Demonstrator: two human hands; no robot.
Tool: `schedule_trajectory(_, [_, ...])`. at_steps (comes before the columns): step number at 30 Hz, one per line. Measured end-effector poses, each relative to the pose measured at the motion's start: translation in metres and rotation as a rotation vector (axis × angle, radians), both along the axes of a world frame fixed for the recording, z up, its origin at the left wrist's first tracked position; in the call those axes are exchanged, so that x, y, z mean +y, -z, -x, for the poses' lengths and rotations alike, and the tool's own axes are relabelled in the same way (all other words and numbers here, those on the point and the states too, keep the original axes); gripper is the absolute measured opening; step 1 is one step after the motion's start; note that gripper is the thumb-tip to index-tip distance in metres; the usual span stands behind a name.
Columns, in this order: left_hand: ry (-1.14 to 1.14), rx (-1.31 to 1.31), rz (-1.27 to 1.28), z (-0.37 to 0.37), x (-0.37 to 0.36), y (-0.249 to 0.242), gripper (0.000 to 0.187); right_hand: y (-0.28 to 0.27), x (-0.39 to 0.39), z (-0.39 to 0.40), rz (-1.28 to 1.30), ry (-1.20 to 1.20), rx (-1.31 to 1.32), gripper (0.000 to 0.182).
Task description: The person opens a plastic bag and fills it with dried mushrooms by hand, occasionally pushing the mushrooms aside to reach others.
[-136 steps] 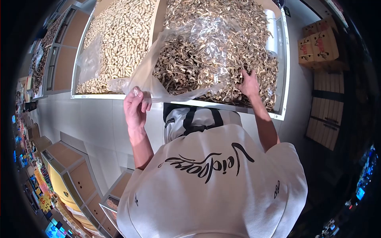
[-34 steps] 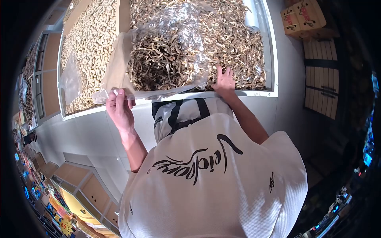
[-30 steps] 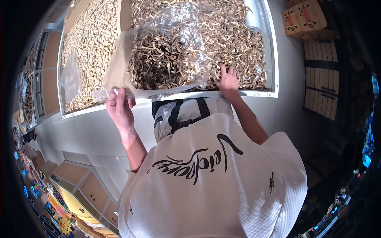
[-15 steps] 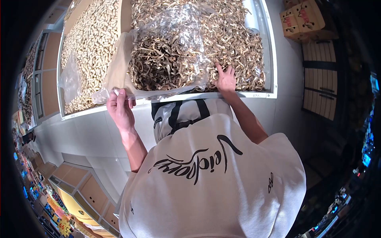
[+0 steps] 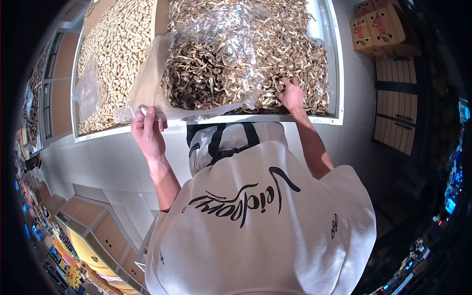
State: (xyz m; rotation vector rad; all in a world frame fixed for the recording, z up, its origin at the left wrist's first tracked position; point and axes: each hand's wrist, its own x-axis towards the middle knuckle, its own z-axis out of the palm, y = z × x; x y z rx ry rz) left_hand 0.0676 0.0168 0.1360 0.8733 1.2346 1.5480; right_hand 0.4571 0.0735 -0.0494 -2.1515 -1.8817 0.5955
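Note:
My left hand (image 5: pixel 149 135) pinches the edge of a clear plastic bag (image 5: pixel 147 88) at the bin's front rim. The bag lies over the dried mushrooms, and a heap of dark brown mushroom strips (image 5: pixel 194 76) shows inside or beneath its film. My right hand (image 5: pixel 292 97) is down among the loose dried mushroom strips (image 5: pixel 307 64), to the right of the bag. Its fingers are curled in at the pieces; how many they hold is hidden.
Peanuts in shells (image 5: pixel 115 54) fill the left compartment, behind a tan divider (image 5: pixel 160 19). A white rim (image 5: pixel 236 119) edges the bin in front. A clear plastic roll (image 5: pixel 314 22) lies at the back right. Cardboard boxes (image 5: pixel 386 27) stand on slatted cabinets (image 5: pixel 393 113) at the right.
My right hand has moved slightly right and away from the bag, and its spread fingers have curled in on the mushroom strips. My left hand keeps its pinch on the bag.

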Motion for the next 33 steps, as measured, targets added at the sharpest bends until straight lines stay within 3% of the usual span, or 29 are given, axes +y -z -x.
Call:
schedule_trajectory(13, [0.002,0.009,-0.002,-0.001,0.001,0.002,0.016,-0.027,0.048,-0.044,-0.207,0.215,0.178,0.057])
schedule_trajectory(14, [0.001,0.014,-0.003,-0.003,0.001,0.001,0.015,-0.026,0.056,-0.044,-0.179,0.237,0.264,0.054])
schedule_trajectory(16, [-0.003,0.01,0.001,-0.007,0.002,-0.004,0.015,-0.083,0.059,-0.008,-0.002,0.395,0.573,0.049])
schedule_trajectory(20, [0.011,0.007,-0.001,-0.01,0.002,-0.006,0.019,-0.116,0.071,0.05,-0.158,0.094,0.517,0.046])
schedule_trajectory(21, [0.005,0.01,0.001,-0.01,0.003,-0.006,0.019,-0.109,0.077,0.066,-0.08,0.08,0.613,0.048])
schedule_trajectory(22, [-0.001,0.013,0.003,-0.009,0.003,-0.006,0.019,-0.135,0.076,0.092,0.048,0.096,0.69,0.048])
schedule_trajectory(25, [-0.043,-0.02,-0.037,-0.007,0.003,-0.006,0.02,-0.135,0.074,0.159,0.006,-0.18,0.763,0.045])
schedule_trajectory(26, [-0.056,-0.021,-0.037,-0.007,0.004,-0.008,0.021,-0.149,0.068,0.178,0.148,-0.29,0.872,0.049])
schedule_trajectory(28, [-0.084,-0.027,-0.037,-0.008,0.006,-0.013,0.023,-0.151,0.062,0.204,0.113,-0.542,0.498,0.069])
schedule_trajectory(30, [-0.091,-0.022,-0.051,-0.006,0.005,-0.011,0.024,-0.135,0.061,0.21,-0.036,-0.639,0.507,0.069])
schedule_trajectory(33, [-0.115,-0.017,-0.045,-0.005,0.006,-0.01,0.025,-0.134,0.071,0.194,0.029,-0.626,0.504,0.064])
